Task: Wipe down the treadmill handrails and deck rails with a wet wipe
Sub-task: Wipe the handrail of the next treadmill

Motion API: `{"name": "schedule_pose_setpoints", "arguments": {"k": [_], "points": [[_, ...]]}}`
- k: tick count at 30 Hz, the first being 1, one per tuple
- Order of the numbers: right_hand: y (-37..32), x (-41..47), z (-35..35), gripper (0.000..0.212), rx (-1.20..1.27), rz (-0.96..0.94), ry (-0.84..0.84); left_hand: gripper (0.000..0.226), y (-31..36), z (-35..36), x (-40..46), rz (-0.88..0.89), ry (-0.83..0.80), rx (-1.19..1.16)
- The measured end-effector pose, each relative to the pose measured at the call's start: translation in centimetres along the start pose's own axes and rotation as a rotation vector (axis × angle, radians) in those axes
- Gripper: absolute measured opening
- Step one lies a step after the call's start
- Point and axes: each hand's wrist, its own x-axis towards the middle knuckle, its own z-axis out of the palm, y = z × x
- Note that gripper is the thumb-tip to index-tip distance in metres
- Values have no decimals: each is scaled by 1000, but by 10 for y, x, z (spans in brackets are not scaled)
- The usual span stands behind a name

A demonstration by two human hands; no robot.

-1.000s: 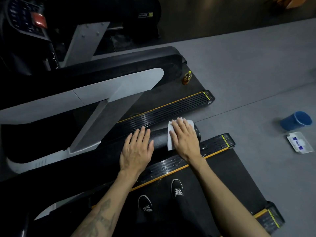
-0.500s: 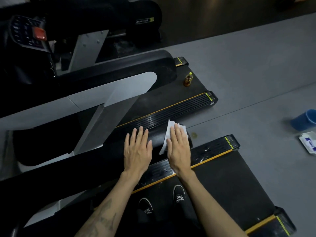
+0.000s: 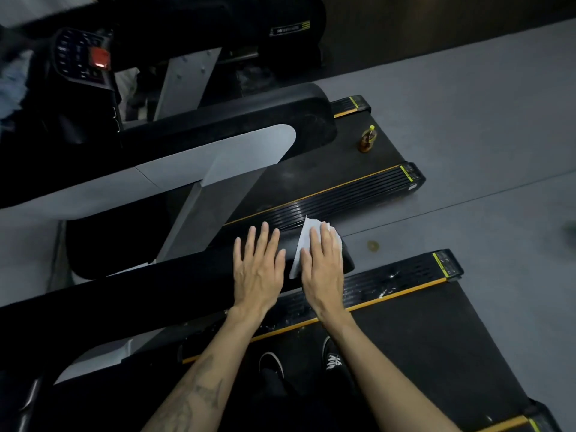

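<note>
Two hands flat on handrail (image 3: 149,291) | left hand (image 3: 258,269) bare | right hand (image 3: 322,269) fingers straight, pressing wipe (image 3: 304,241)

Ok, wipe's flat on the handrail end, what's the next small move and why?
Probably slide the right hand and wipe back along the handrail toward the left hand. The wipe sits at the rail's tip, so most of the rail lies the other way.

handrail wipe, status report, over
Both hands flat on the black handrail: left hand bare, right hand pressing the wet wipe near the rail's end. Nothing in the way.
</note>
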Motion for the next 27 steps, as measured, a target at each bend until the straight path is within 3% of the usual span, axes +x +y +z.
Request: {"name": "schedule_pose_setpoints", "arguments": {"k": [5, 8, 12, 16, 20, 25, 27], "points": [[17, -2, -6, 56, -44, -255, -83, 59, 24, 3, 8, -88, 8, -66], [22, 27, -12, 54, -64, -184, -88, 57, 22, 6, 6, -73, 33, -42], [36, 15, -12, 58, 144, 27, -107, 54, 24, 8, 7, -77, 54, -6], [37, -16, -11, 67, 134, -56, -104, 53, 25, 11, 7, -84, 74, 22], [38, 13, -17, 57, 23, -201, -151, 55, 30, 12, 6, -99, 50, 42], [44, -4, -15, 57, 263, 37, -114, 56, 36, 13, 5, -88, 44, 40], [41, -19, -11, 58, 315, 44, -84, 55, 34, 14, 5, -80, 45, 44]]}}
